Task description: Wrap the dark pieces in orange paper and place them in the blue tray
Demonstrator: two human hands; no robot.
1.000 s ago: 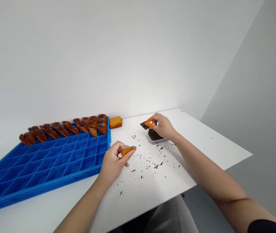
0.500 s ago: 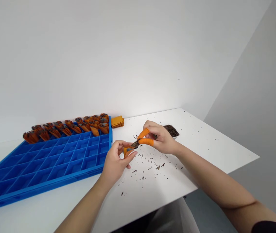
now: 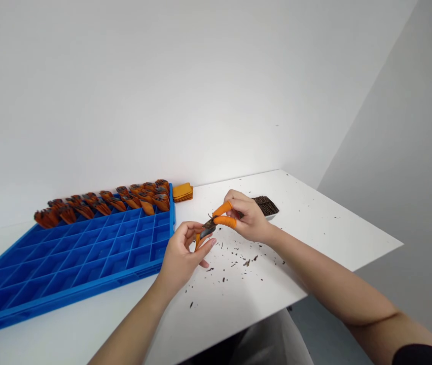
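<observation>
My left hand (image 3: 178, 256) pinches a small orange pouch (image 3: 198, 241) by its sides, its dark grey inner side showing at the mouth. Orange finger cots cover the thumb and forefinger of my right hand (image 3: 252, 219), which are closed on a dark brown, dried-looking piece (image 3: 209, 223). The piece sits at the pouch mouth; how far inside it reaches is hidden. Just behind my right hand, similar dark strips (image 3: 267, 204) lie in rows in a shallow white tray (image 3: 273, 216), partly covered by the hand.
A blue compartment tray (image 3: 86, 293) fills the left side. Bunches of orange pouches (image 3: 117, 204) stand in its far rows. Beside its far right corner lies a stack of flat orange pouches (image 3: 183, 192). Dark crumbs (image 3: 247, 262) are scattered over the white table (image 3: 337, 228).
My right fingers have shifted slightly left with the dark piece, closer to the pouch. The pouch has tilted, showing more of its grey inside. The whole view has shifted slightly.
</observation>
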